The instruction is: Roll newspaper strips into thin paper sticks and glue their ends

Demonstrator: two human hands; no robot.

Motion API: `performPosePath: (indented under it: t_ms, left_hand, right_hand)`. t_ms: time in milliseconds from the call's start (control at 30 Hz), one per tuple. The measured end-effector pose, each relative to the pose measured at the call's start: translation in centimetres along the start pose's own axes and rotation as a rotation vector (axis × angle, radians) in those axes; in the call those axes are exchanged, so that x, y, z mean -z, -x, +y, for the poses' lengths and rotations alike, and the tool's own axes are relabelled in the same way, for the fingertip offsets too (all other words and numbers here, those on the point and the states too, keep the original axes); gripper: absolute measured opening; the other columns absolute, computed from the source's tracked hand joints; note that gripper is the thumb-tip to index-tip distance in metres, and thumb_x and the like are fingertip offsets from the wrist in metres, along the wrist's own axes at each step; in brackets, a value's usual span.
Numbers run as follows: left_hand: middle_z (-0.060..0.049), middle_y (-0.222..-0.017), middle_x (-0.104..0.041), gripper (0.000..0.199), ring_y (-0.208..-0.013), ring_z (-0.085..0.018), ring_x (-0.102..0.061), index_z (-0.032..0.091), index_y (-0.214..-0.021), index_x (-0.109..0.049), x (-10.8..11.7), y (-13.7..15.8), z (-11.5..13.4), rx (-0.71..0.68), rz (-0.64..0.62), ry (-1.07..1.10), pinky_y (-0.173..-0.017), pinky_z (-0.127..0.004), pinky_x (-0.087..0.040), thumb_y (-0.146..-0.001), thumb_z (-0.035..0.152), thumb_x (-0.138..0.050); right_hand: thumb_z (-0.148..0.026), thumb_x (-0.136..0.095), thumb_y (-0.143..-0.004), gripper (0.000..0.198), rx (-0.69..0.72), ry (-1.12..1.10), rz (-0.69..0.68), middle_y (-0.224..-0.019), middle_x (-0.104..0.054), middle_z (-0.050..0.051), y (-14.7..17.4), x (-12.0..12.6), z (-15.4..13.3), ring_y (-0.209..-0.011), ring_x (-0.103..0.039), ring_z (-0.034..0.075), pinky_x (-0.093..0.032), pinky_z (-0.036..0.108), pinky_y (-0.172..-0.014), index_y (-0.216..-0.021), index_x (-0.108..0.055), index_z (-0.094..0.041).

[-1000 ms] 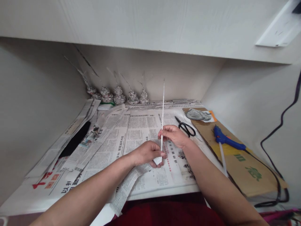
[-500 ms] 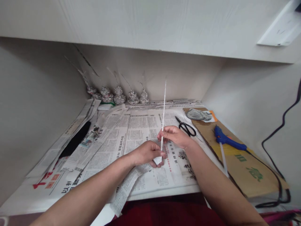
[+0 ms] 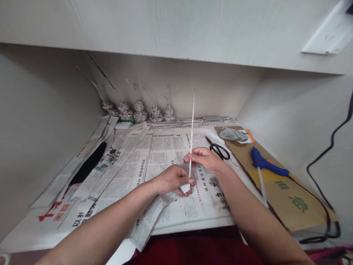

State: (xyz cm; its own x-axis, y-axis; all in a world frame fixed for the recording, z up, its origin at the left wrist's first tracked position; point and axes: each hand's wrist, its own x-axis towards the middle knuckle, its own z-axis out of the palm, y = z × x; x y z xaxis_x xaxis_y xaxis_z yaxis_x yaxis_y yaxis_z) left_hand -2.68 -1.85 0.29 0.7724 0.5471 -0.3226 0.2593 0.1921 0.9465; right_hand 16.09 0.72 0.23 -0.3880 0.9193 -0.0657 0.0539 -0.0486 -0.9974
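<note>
A thin rolled paper tube [image 3: 192,125] stands nearly upright between my hands, its lower end running into a flat newspaper strip [image 3: 154,211]. My left hand [image 3: 176,179] is closed on the strip where it meets the roll, thumb on top. The rest of the strip trails down to the left, over the table's front edge. Just above, my right hand [image 3: 202,159] pinches the tube between thumb and fingers. Some fingertips of both hands are hidden behind the paper.
Black scissors [image 3: 220,150] lie right of my right hand. A blue glue gun [image 3: 268,164] rests on cardboard [image 3: 292,198], beside a grey cloth-like bundle [image 3: 233,134]. Several woven paper gourds [image 3: 140,112] line the back wall, near paper tubes [image 3: 193,122]. Newspaper strips [image 3: 93,143] lie left.
Almost nothing differs. My right fingers have shifted very slightly on the tube, and the trailing end of the strip has moved a little.
</note>
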Motion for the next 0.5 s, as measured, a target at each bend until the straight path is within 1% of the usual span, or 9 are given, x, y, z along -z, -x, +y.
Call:
performPosePath:
  t_ms: [133, 333, 500]
  left_hand:
    - [-0.006, -0.071, -0.064, 0.037, -0.067, -0.016, -0.06, 0.012, -0.084, -0.067, -0.05, -0.05, -0.11, 0.005, 0.006, 0.008, -0.06, -0.029, -0.051, -0.074, 0.047, -0.06]
    - [-0.006, -0.073, -0.064, 0.035, -0.067, -0.015, -0.06, 0.012, -0.085, -0.067, 0.04, 0.01, -0.27, -0.004, -0.026, 0.016, -0.061, -0.03, -0.052, -0.076, 0.045, -0.059]
    - [-0.006, -0.074, -0.063, 0.034, -0.067, -0.015, -0.06, 0.012, -0.087, -0.067, 0.06, 0.05, -0.08, -0.01, -0.041, 0.014, -0.061, -0.03, -0.051, -0.077, 0.043, -0.058]
  right_hand:
    - [-0.04, -0.069, -0.073, 0.025, -0.005, 0.006, 0.052, -0.078, -0.067, 0.005, -0.26, -0.24, 0.29, -0.069, -0.057, 0.012, -0.043, 0.024, -0.062, -0.075, -0.068, -0.015]
    - [-0.042, -0.067, -0.075, 0.027, 0.026, -0.086, 0.031, -0.081, -0.066, 0.006, -0.16, -0.19, -0.04, -0.075, -0.058, 0.014, -0.043, 0.025, -0.063, -0.077, -0.068, -0.015]
    - [-0.041, -0.07, -0.072, 0.027, 0.026, -0.045, 0.084, -0.075, -0.066, 0.003, -0.41, -0.13, 0.12, -0.062, -0.053, 0.01, -0.041, 0.024, -0.059, -0.068, -0.064, -0.015]
